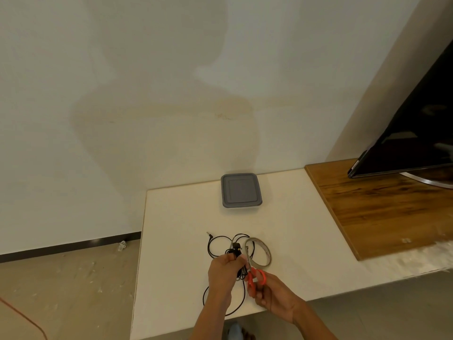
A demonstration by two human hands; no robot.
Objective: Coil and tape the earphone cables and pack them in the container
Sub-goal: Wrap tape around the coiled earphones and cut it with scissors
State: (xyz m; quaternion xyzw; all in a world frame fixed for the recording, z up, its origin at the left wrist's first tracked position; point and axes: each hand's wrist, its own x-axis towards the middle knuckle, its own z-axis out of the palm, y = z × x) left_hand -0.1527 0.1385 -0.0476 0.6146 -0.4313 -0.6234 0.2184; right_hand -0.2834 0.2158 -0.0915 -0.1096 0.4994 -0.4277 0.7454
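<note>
Hands close together, left hand (223,272) gripping earphone cables (236,251), right hand (272,296) holding scissors (250,279) beside them, container (241,191) well beyond

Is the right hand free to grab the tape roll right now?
Probably not yet: the right hand grips the orange scissors. The tape roll lies just beyond it on the table, nothing between.

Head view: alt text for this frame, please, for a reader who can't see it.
A person's left hand grips a bundle of black earphone cables over a white table, while the right hand holds orange-handled scissors beside them. A tape roll lies just beyond the hands; farther back sits a container with its grey lid on.
</note>
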